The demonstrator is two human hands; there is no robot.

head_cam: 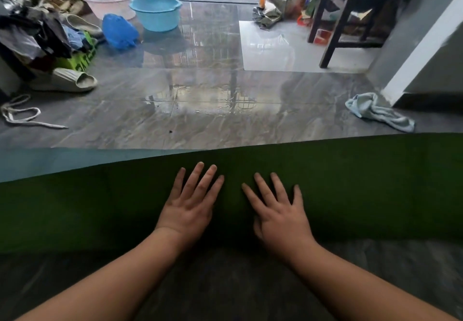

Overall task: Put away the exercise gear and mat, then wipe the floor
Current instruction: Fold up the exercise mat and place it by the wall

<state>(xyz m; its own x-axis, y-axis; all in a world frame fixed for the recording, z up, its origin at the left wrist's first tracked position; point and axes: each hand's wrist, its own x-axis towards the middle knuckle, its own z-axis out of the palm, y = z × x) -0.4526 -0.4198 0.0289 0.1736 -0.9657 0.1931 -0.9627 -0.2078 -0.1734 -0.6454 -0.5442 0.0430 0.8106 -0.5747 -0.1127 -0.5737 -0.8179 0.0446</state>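
I see my left hand (190, 208) and right hand (280, 215) flat, fingers (200, 177) wide, on the dark green foam mat (363, 182). Its ends run off-frame. The lime green bag (82, 57) shows black lettering I cannot read.

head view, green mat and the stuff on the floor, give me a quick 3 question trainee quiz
1. True or false: both hands lie flat, fingers spread, on the dark green exercise mat.
2. Which thing lies on the grey tiled floor to the right, beyond the mat's far edge? A) crumpled light blue cloth B) pink plastic basin C) white cord
3. Fill in: the round blue plastic basin stands beside a ____ basin.

Key
1. True: left hand and right hand press palms down, gripping nothing.
2. A, the crumpled light blue cloth.
3. Pink: the pink plastic basin.
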